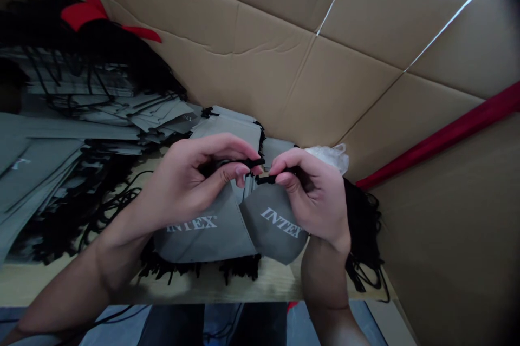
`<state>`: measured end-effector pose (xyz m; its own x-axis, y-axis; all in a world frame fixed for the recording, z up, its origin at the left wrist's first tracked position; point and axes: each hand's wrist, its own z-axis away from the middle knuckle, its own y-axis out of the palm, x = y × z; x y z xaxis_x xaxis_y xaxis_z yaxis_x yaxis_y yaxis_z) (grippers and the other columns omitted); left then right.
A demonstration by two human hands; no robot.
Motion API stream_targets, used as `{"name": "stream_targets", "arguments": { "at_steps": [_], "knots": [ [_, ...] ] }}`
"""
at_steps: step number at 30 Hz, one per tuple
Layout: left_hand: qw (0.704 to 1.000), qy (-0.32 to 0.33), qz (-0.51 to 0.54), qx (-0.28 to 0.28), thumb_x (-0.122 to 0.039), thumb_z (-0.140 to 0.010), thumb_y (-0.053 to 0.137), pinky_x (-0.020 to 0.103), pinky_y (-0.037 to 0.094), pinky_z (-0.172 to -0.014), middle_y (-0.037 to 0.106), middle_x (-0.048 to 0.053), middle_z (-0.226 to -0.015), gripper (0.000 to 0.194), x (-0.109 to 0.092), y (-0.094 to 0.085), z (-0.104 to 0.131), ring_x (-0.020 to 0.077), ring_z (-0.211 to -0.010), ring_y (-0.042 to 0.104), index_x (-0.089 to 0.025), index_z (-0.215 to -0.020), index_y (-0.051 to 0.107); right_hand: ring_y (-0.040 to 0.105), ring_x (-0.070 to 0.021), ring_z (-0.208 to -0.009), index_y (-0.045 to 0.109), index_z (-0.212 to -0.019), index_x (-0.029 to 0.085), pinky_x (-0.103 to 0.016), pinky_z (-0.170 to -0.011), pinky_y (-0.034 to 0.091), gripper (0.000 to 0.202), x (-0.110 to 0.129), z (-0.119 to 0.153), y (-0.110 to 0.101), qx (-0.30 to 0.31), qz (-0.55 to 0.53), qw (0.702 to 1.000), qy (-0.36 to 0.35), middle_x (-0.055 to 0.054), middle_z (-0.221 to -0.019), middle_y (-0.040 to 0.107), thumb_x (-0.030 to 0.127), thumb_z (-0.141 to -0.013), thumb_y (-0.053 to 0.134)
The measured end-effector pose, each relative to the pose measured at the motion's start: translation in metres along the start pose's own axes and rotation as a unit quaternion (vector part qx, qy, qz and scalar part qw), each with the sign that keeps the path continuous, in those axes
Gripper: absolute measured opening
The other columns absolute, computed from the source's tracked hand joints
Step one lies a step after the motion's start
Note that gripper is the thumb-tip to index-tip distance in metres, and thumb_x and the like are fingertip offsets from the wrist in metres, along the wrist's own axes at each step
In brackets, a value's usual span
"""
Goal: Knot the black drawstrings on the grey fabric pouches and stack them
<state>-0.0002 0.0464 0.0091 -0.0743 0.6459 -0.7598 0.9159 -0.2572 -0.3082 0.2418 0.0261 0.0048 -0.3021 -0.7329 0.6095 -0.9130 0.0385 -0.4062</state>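
Note:
My left hand (203, 178) pinches one end of a black cord (254, 162) between thumb and fingers. Facing it, my right hand (311, 189) grips another black cord end (266, 178), with a small gap between the two ends. Below my right hand hangs a grey fabric piece (272, 216) printed INTEX. A second grey INTEX piece (203, 243) lies under my left hand, on a stack edged with black cord ends. Whether both cord ends belong to one cord is hidden by my fingers.
Piles of grey fabric pieces (36, 173) with black cords fill the left side. Black cords tied with a red strip (83, 13) lie behind them. More black cords (363, 232) lie at right, near a clear plastic bag (331, 157). Cardboard walls (244, 37) enclose the wooden table (280, 284).

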Motion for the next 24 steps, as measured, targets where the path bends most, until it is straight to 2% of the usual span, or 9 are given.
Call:
{"name": "stream_targets", "arguments": {
  "at_steps": [3, 7, 9, 12, 17, 24],
  "knots": [
    [1.000, 0.000, -0.018, 0.008, -0.025, -0.108, 0.074, 0.017, 0.062, -0.075, 0.083, -0.004, -0.100, 0.012, 0.003, -0.002, 0.002, 0.0108, -0.084, 0.082, -0.024, -0.118, 0.067, 0.068, -0.0131, -0.080, 0.077, -0.106, 0.024, -0.028, -0.071, 0.051, 0.003, 0.003, 0.002, -0.001, 0.010, -0.010, 0.999, 0.031, 0.002, -0.095, 0.078, 0.022, -0.107, 0.078],
    [0.999, -0.018, -0.045, 0.013, -0.029, -0.109, 0.072, 0.016, 0.058, -0.063, 0.085, -0.002, -0.104, 0.017, 0.010, -0.001, 0.005, 0.0126, -0.087, 0.084, -0.026, -0.122, 0.060, 0.063, -0.0109, -0.073, 0.076, -0.105, 0.024, -0.026, -0.067, 0.048, 0.007, 0.007, 0.003, -0.004, 0.024, -0.024, 0.999, 0.043, 0.004, -0.091, 0.076, 0.021, -0.104, 0.082],
    [0.999, -0.016, -0.047, 0.022, -0.029, -0.111, 0.070, 0.016, 0.059, -0.065, 0.086, -0.003, -0.104, 0.018, 0.013, 0.000, 0.005, 0.0122, -0.087, 0.084, -0.028, -0.124, 0.058, 0.061, -0.0105, -0.073, 0.076, -0.102, 0.023, -0.026, -0.067, 0.047, 0.007, 0.007, 0.003, -0.006, 0.033, -0.022, 0.998, 0.056, 0.004, -0.089, 0.075, 0.022, -0.105, 0.082],
    [0.998, -0.019, -0.044, 0.041, -0.026, -0.110, 0.068, 0.018, 0.062, -0.071, 0.086, -0.003, -0.104, 0.017, 0.014, 0.001, 0.005, 0.0141, -0.091, 0.085, -0.028, -0.123, 0.057, 0.060, -0.0105, -0.074, 0.075, -0.101, 0.023, -0.026, -0.068, 0.046, 0.008, 0.006, 0.001, -0.009, 0.047, -0.010, 0.996, 0.073, 0.004, -0.088, 0.074, 0.023, -0.108, 0.078],
    [0.997, -0.050, -0.021, 0.052, -0.025, -0.104, 0.070, 0.021, 0.051, -0.047, 0.085, 0.001, -0.100, 0.018, 0.010, 0.002, 0.003, 0.0210, -0.093, 0.086, -0.029, -0.119, 0.060, 0.059, -0.0108, -0.074, 0.073, -0.099, 0.022, -0.028, -0.070, 0.046, 0.011, 0.007, 0.000, -0.009, 0.061, 0.003, 0.996, 0.060, 0.003, -0.088, 0.073, 0.024, -0.109, 0.075],
    [0.997, -0.024, -0.046, 0.051, -0.025, -0.105, 0.071, 0.018, 0.048, -0.047, 0.082, 0.001, -0.100, 0.016, 0.007, 0.003, 0.001, 0.0188, -0.089, 0.085, -0.027, -0.118, 0.061, 0.059, -0.0105, -0.074, 0.072, -0.099, 0.021, -0.027, -0.072, 0.047, 0.014, 0.006, -0.001, -0.010, 0.063, 0.010, 0.996, 0.058, 0.003, -0.087, 0.071, 0.027, -0.112, 0.072]
  ]
}}
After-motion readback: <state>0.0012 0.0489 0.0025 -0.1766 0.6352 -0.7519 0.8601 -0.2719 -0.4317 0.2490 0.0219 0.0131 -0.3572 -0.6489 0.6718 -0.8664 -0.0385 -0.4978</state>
